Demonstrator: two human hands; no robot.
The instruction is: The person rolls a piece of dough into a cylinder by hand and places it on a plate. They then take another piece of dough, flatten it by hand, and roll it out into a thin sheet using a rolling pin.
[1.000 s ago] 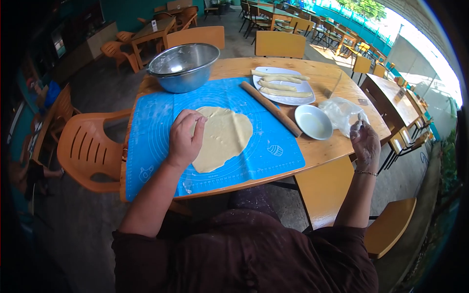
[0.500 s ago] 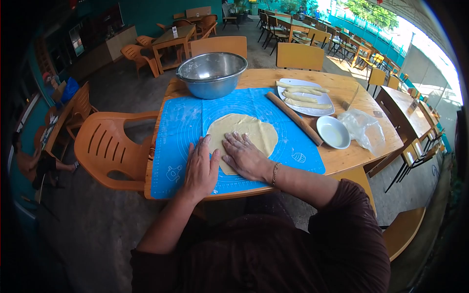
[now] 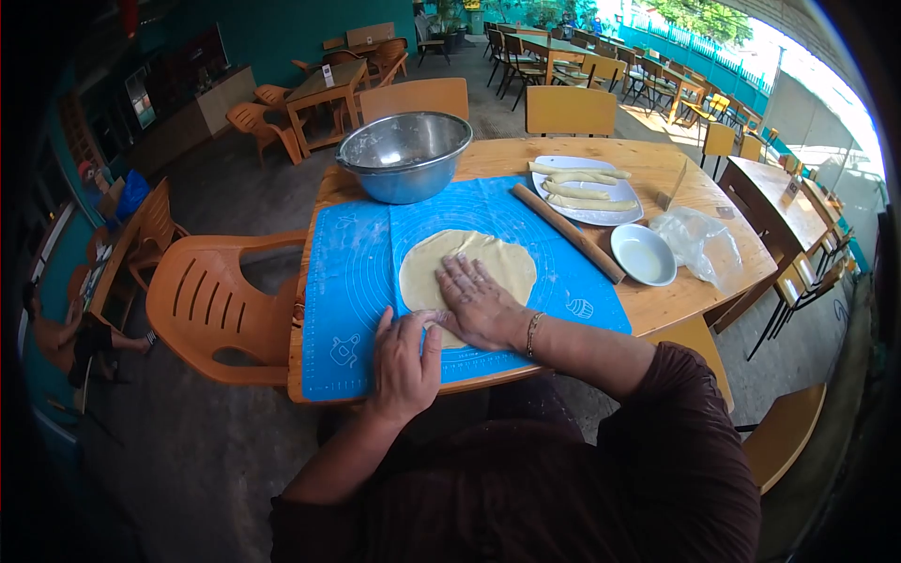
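Observation:
A flat, roughly round sheet of dough [image 3: 502, 266] lies on a blue measuring mat [image 3: 361, 281]. My right hand [image 3: 479, 305] rests flat on the dough with its fingers spread and flour on them. At the near left edge of the sheet is my left hand [image 3: 405, 361], its fingers slightly bent and the thumb apart. Its fingertips touch the mat and the dough's rim, close to my right thumb. Right of the dough, a wooden rolling pin [image 3: 568, 235] lies slantwise across the mat's edge.
A steel bowl [image 3: 405, 159] stands at the back left. On the right are a white plate [image 3: 610, 218] with several dough strips, a small white bowl [image 3: 644, 255] and a clear plastic bag [image 3: 704, 246]. An orange chair [image 3: 221, 310] adjoins the wooden table's left side.
My left hand has slid toward me and right, from beside the dough to its near edge, with its fingers more bent. My right hand stays flat on the dough. The view has shifted slightly.

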